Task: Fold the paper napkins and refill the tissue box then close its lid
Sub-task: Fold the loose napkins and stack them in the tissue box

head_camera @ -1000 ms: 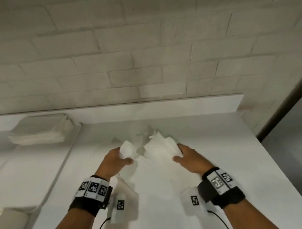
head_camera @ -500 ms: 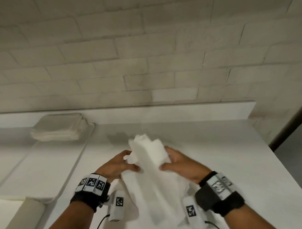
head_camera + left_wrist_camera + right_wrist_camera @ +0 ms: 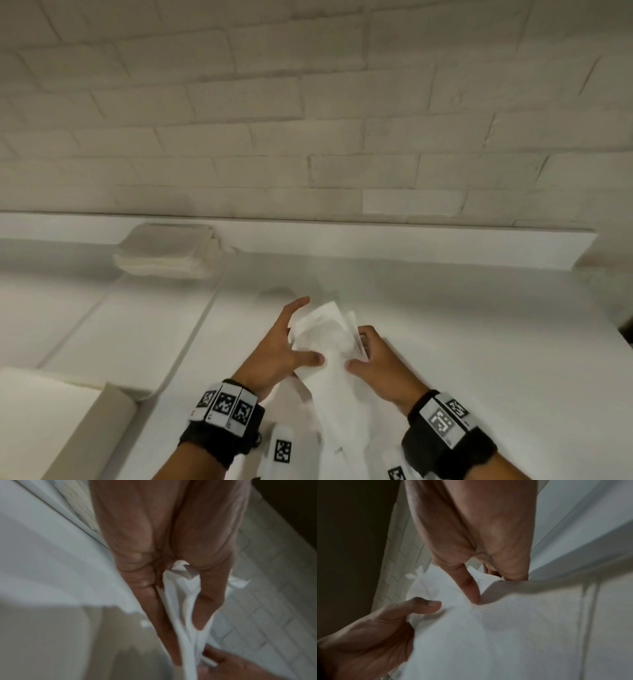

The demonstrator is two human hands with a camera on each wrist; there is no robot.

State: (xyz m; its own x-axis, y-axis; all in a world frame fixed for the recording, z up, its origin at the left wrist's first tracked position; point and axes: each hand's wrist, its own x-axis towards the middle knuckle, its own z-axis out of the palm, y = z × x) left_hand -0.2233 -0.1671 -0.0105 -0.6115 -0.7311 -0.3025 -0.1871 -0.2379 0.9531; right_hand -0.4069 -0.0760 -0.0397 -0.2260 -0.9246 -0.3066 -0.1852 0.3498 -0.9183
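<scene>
A white paper napkin (image 3: 329, 337) is held upright above the white table, doubled over, with its long tail hanging down between my wrists. My left hand (image 3: 303, 337) pinches its left side, thumb on the front and fingers stretched behind. My right hand (image 3: 359, 347) pinches the right edge the same way. In the left wrist view the napkin (image 3: 187, 639) runs between thumb and fingers of the left hand (image 3: 181, 601). In the right wrist view the right hand (image 3: 493, 585) presses its thumb into the napkin (image 3: 505, 628). A stack of folded napkins (image 3: 164, 255) lies at the back left.
The stack sits on a white tray (image 3: 102, 335) left of my hands. A beige box-like object (image 3: 68, 421) is at the bottom left, only partly in view. A raised white ledge (image 3: 411, 246) and a brick wall close the back. The table ends at the right.
My hands came together from apart, bringing the two raised parts of the napkin into one doubled piece, and now hold it closer in with the tail hanging lower.
</scene>
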